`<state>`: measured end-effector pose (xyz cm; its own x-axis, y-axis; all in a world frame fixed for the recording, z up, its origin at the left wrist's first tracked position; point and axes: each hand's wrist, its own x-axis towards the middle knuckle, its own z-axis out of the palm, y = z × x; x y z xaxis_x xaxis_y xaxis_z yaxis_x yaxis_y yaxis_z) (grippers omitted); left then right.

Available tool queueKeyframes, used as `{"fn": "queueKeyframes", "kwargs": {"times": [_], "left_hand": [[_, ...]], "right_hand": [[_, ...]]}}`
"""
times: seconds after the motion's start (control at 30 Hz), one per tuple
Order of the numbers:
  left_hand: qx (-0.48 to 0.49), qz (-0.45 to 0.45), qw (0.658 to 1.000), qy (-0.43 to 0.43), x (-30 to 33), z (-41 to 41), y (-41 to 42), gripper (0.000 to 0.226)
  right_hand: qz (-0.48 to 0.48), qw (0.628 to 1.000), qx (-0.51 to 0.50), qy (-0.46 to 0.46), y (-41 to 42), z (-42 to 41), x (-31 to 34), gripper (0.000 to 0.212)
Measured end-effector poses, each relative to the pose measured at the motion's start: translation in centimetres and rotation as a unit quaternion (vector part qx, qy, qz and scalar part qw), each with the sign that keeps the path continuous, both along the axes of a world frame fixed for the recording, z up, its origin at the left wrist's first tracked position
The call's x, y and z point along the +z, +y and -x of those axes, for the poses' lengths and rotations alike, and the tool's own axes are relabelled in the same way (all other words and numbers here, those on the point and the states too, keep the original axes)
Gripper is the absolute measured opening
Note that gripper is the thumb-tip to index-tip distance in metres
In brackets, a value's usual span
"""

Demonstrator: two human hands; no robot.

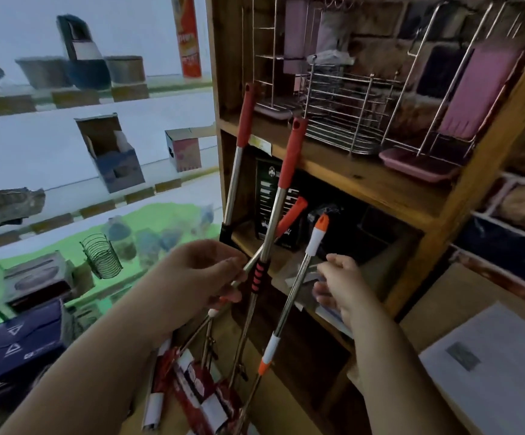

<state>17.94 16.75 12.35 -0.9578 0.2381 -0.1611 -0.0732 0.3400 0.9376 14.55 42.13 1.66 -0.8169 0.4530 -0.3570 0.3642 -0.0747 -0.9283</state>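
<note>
Several steel poles with red or orange handles stand in front of a wooden shelf unit (364, 180). My left hand (198, 277) grips a thin steel pole (292, 215) whose red end slants up to the right. A pole with a red-and-black ribbed grip (281, 196) rises just right of that hand. Further left, a taller red-handled pole (239, 158) leans on the shelf post. My right hand (339, 287) hangs with loosely curled fingers just right of a white-and-orange tipped pole (299, 277), a small gap between them.
Wire racks (346, 117) and pink trays (418, 164) fill the upper wooden shelf. Red packaged items (198, 394) lie low at the poles' feet. A dark blue carton (13, 350) sits at lower left and a white box (490, 372) at lower right. White shelves with boxes run along the left.
</note>
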Motion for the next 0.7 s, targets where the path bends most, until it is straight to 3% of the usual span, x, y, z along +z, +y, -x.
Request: {"fn": "queueKeyframes", "kwargs": {"times": [0.07,0.17,0.33,0.53,0.7], "left_hand": [[-0.003,0.008,1.0,-0.007,-0.5,2.0,1.6,0.013],[0.003,0.013,1.0,-0.015,-0.9,5.0,3.5,0.013],[0.019,0.018,1.0,-0.016,-2.0,8.9,5.7,0.012],[0.028,0.031,0.998,-0.039,-3.6,11.9,7.5,0.013],[0.038,0.028,0.997,-0.058,-4.6,12.9,7.9,0.012]], "right_hand": [[0.0,1.0,-0.008,-0.025,1.0,3.0,-1.6,0.02],[-0.007,0.998,-0.002,-0.06,2.3,7.6,-3.7,0.054],[-0.003,0.996,-0.006,-0.088,3.2,13.8,-7.3,0.049],[-0.024,0.994,-0.04,-0.102,4.2,18.7,-10.3,0.085],[-0.055,0.992,-0.056,-0.098,4.5,20.4,-12.2,0.076]]}}
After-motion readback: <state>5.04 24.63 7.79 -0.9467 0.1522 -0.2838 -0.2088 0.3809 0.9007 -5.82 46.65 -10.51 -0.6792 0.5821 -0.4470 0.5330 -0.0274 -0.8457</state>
